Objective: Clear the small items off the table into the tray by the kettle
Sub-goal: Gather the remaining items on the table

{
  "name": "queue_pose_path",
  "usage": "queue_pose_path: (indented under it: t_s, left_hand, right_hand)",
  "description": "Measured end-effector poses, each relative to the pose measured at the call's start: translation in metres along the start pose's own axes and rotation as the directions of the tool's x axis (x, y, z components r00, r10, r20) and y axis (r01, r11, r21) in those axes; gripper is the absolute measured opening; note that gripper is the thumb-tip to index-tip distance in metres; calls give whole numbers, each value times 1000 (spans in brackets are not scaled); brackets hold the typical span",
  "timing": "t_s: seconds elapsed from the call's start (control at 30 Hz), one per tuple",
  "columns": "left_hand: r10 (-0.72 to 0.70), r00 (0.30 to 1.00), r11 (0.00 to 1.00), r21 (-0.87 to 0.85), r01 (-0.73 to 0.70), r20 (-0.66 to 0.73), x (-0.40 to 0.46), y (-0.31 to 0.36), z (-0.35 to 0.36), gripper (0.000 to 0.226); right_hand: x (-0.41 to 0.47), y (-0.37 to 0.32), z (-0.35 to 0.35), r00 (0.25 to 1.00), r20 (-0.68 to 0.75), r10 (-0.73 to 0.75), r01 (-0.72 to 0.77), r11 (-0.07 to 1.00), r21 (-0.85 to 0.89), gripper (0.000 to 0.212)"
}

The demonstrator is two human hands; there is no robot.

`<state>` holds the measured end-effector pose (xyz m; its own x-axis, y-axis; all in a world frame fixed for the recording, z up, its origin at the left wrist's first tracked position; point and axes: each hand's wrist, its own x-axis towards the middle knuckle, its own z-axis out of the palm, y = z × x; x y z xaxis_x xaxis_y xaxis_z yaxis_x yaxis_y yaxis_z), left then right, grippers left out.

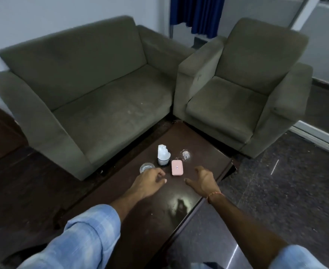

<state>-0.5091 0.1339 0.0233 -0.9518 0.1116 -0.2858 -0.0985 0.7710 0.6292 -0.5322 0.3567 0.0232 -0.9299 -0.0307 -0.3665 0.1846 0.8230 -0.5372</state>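
Note:
Four small items sit on a dark glossy coffee table [204,152]. A pink rectangular case [177,167] lies flat in the middle. Just behind it stands a white tissue holder [163,156] with tissue sticking out. A clear glass [146,167] stands at the left, and a second clear glass [185,154] is at the right. My left hand [150,181] hovers just in front of the left glass, fingers loosely curled, holding nothing. My right hand [202,180] hovers to the right of the pink case with fingers spread. No tray or kettle is in view.
A green two-seat sofa [85,90] stands behind the table at the left, and a matching armchair [243,90] at the right. Dark polished floor [288,181] lies to the right of the table. A blue curtain [198,14] hangs at the back.

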Motion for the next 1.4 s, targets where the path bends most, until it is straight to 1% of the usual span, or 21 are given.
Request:
queue_pose_path:
  t_s: [0.07, 0.17, 0.27, 0.4, 0.47, 0.53, 0.6, 0.67, 0.77, 0.8, 0.9, 0.93, 1.03, 1.07, 1.17, 1.2, 1.3, 1.4]
  left_hand:
    - [-39, 999, 999, -16, 39, 6, 11, -6, 1, 28]
    - [-88, 996, 996, -26, 89, 19, 30, -22, 6, 31]
    - [-196, 980, 978, -58, 198, 31, 40, -38, 13, 31]
    - [-308, 949, 945, -94, 314, 69, 49, -58, 26, 27]
    - [-342, 937, 931, -111, 349, 79, 57, -69, 35, 26]
    - [-379, 921, 911, -138, 388, 90, 65, -77, 47, 26]
    - [-406, 907, 894, -160, 419, 108, 70, -82, 60, 26]
    - [-428, 896, 879, -177, 444, 122, 75, -85, 72, 26]
    - [-459, 881, 855, -212, 474, 118, 79, -89, 87, 25]
    - [-468, 876, 849, -219, 482, 115, 80, -90, 90, 25]
    - [-476, 872, 843, -224, 489, 112, 76, -90, 96, 24]
    - [-478, 871, 842, -222, 491, 112, 75, -89, 97, 24]
    - [-493, 864, 836, -219, 503, 102, 71, -89, 95, 24]
    - [-496, 862, 835, -215, 506, 103, 69, -88, 94, 24]
    - [-487, 868, 844, -205, 496, 93, 68, -80, 85, 25]
    - [-483, 872, 848, -205, 489, 84, 68, -76, 82, 25]
    - [-466, 883, 859, -209, 466, 52, 65, -62, 69, 25]
    - [-455, 890, 871, -197, 449, 16, 55, -49, 53, 24]
  right_hand:
    - [21, -4, 3, 999, 31, 35, -35, 999, 12, 73]
    - [63, -9, 14, 993, 92, 68, -66, 997, -27, 71]
    - [109, -7, 32, 984, 160, 79, -68, 995, -74, 69]
    - [164, 0, 63, 953, 268, 140, -119, 989, -92, 69]
    - [189, 5, 82, 943, 293, 158, -132, 986, -105, 76]
    - [211, 12, 102, 932, 314, 179, -141, 980, -141, 92]
    - [229, 19, 120, 928, 324, 185, -147, 979, -139, 104]
    - [246, 27, 138, 923, 325, 207, -160, 973, -166, 110]
    - [264, 34, 162, 894, 319, 315, -237, 936, -260, 115]
    - [269, 36, 168, 890, 317, 327, -244, 931, -273, 111]
    - [277, 41, 182, 890, 379, 254, -156, 950, -270, 79]
    - [279, 43, 184, 891, 386, 239, -130, 949, -286, 72]
    - [276, 41, 182, 873, 426, 237, -117, 950, -289, 68]
    - [274, 39, 180, 877, 412, 246, -132, 949, -286, 71]
    - [257, 25, 163, 917, 247, 312, -214, 910, -355, 92]
    - [251, 21, 156, 923, 217, 317, -232, 911, -341, 95]
    - [233, 14, 134, 939, 172, 300, -248, 931, -269, 92]
    - [214, 6, 114, 958, 150, 245, -201, 944, -260, 87]
